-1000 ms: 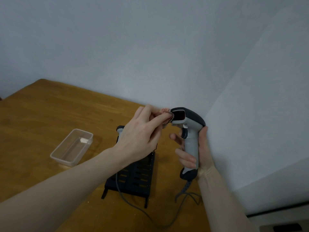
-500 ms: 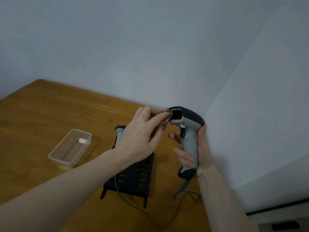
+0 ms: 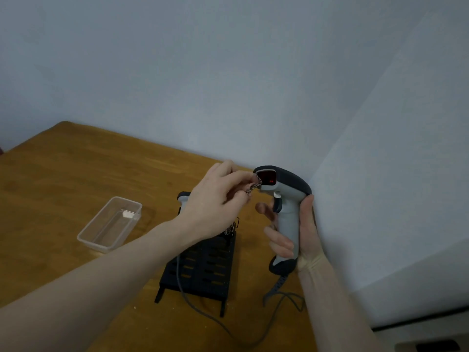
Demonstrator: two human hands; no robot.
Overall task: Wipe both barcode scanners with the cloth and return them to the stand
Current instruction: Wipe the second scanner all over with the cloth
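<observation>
My right hand (image 3: 300, 235) grips the white handle of a grey and black barcode scanner (image 3: 284, 199), held upright above the table with its red window facing left. My left hand (image 3: 215, 201) pinches a small reddish cloth (image 3: 253, 185) whose edge touches the left rim of that window. Behind my left hand, the second scanner (image 3: 183, 199) sits in the black slotted stand (image 3: 205, 268), mostly hidden. Grey cables (image 3: 279, 298) run from both scanners across the table.
A clear plastic tub (image 3: 111, 223) lies left of the stand on the wooden table (image 3: 63, 179). Pale walls meet in a corner just behind and to the right of the held scanner.
The cloth has slid off the scanner window to its left edge, so the red window now shows. Both hands stay in almost the same place.
</observation>
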